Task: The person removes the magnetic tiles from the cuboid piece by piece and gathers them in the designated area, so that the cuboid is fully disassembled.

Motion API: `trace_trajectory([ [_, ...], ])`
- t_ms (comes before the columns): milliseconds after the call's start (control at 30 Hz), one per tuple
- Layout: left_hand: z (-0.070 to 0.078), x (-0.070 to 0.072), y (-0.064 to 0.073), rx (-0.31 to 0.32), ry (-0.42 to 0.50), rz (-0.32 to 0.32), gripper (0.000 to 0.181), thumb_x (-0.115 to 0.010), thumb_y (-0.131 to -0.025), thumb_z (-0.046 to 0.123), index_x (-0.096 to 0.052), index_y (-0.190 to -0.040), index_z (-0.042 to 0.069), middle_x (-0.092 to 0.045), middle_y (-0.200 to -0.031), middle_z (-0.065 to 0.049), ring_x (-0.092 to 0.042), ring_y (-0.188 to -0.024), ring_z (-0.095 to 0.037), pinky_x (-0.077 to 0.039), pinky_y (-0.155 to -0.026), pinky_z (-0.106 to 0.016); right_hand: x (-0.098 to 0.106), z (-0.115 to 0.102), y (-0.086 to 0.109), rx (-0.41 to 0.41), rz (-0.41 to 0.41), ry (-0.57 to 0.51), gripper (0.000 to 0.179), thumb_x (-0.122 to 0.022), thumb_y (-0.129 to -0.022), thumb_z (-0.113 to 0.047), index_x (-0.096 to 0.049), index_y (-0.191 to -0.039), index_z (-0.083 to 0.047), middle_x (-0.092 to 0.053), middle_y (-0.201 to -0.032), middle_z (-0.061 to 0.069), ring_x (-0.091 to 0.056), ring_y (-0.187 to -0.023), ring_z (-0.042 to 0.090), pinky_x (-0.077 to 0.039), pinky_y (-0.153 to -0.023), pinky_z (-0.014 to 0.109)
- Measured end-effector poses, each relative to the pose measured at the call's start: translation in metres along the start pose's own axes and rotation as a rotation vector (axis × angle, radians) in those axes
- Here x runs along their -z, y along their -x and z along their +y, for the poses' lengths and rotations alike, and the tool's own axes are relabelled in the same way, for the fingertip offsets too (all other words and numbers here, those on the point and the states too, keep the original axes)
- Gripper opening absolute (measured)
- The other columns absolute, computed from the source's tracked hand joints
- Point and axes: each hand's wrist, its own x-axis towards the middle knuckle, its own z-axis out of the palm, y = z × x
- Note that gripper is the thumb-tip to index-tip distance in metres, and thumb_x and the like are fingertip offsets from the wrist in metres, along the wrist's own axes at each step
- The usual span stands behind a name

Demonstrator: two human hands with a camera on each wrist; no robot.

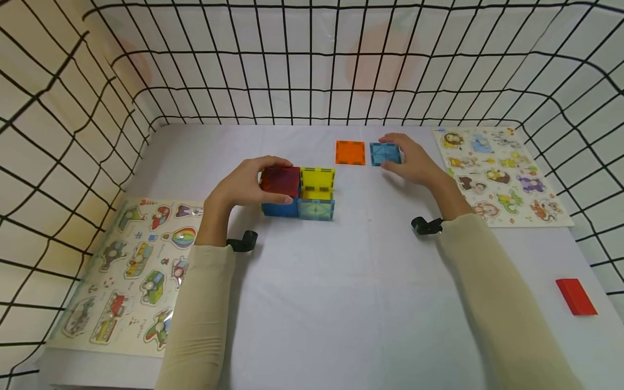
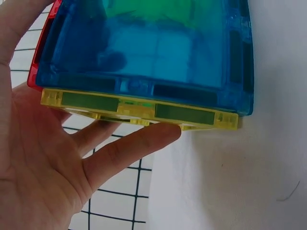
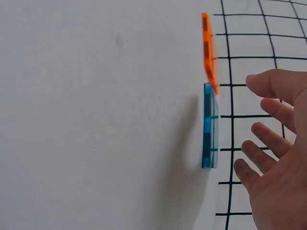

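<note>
Translucent magnetic tiles form a two-part box (image 1: 316, 210): a red tile (image 1: 283, 181) tops its left half, and its right half is open above, showing yellow and light blue sides. My left hand (image 1: 248, 184) grips the left half, thumb at the front and fingers behind. In the left wrist view, fingers lie along a yellow tile (image 2: 139, 109) beside the blue tile (image 2: 144, 52). My right hand (image 1: 411, 162) is over a flat light blue tile (image 1: 385, 154), thumb and fingers apart around it. The right wrist view shows a gap between that hand and the tile.
An orange tile (image 1: 350, 153) lies left of the light blue one. Sticker-like picture boards lie at the left (image 1: 131, 287) and back right (image 1: 502, 179). A red block (image 1: 576, 297) rests near the right edge. Black wire mesh (image 1: 312, 70) borders the white table (image 1: 341, 303) at back and sides.
</note>
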Motion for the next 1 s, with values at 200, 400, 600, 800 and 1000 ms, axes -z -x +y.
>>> trace_trajectory([
  [200, 0.002, -0.001, 0.000, 0.013, 0.003, 0.025, 0.077, -0.092, -0.071, 0.045, -0.059, -0.138, 0.029, -0.060, -0.135, 0.005, -0.052, -0.120, -0.019, -0.060, -0.091, -0.043, -0.009, -0.007, 0.018, 0.045, 0.027, -0.127, 0.060, -0.066, -0.100, -0.023, -0.042, -0.155, -0.016, -0.039, -0.162, 0.011, -0.036, -0.150, 0.033, -0.031, -0.125, 0.054],
  [400, 0.002, -0.003, -0.003, 0.002, 0.001, 0.044, 0.078, -0.092, -0.072, 0.044, -0.058, -0.140, 0.029, -0.059, -0.137, 0.004, -0.051, -0.123, -0.019, -0.060, -0.091, -0.043, -0.022, -0.021, 0.033, 0.090, 0.048, -0.171, 0.057, -0.066, -0.100, -0.025, -0.046, -0.151, -0.012, -0.048, -0.154, 0.014, -0.048, -0.140, 0.034, -0.040, -0.119, 0.055],
  [600, 0.001, -0.007, -0.006, -0.028, 0.016, 0.068, 0.080, -0.091, -0.073, 0.043, -0.057, -0.144, 0.024, -0.058, -0.140, 0.002, -0.050, -0.126, -0.020, -0.060, -0.092, -0.045, -0.035, -0.040, 0.043, 0.147, 0.033, -0.229, 0.055, -0.070, -0.099, -0.024, -0.050, -0.148, -0.011, -0.053, -0.150, 0.013, -0.053, -0.136, 0.033, -0.046, -0.114, 0.054],
  [800, 0.000, -0.011, -0.008, -0.046, 0.001, 0.109, 0.080, -0.090, -0.074, 0.044, -0.057, -0.144, 0.024, -0.058, -0.141, 0.003, -0.051, -0.125, -0.018, -0.060, -0.094, -0.044, -0.043, -0.057, 0.048, 0.220, 0.025, -0.319, 0.047, -0.072, -0.098, -0.017, -0.057, -0.141, -0.009, -0.059, -0.143, 0.014, -0.059, -0.128, 0.030, -0.050, -0.109, 0.051],
  [1000, -0.001, -0.013, -0.010, -0.059, -0.012, 0.123, 0.080, -0.089, -0.074, 0.046, -0.057, -0.144, 0.023, -0.058, -0.141, 0.002, -0.051, -0.126, -0.018, -0.059, -0.095, -0.045, -0.050, -0.072, 0.053, 0.248, 0.016, -0.340, 0.047, -0.074, -0.096, -0.018, -0.059, -0.141, -0.014, -0.061, -0.141, 0.013, -0.062, -0.124, 0.029, -0.053, -0.106, 0.049],
])
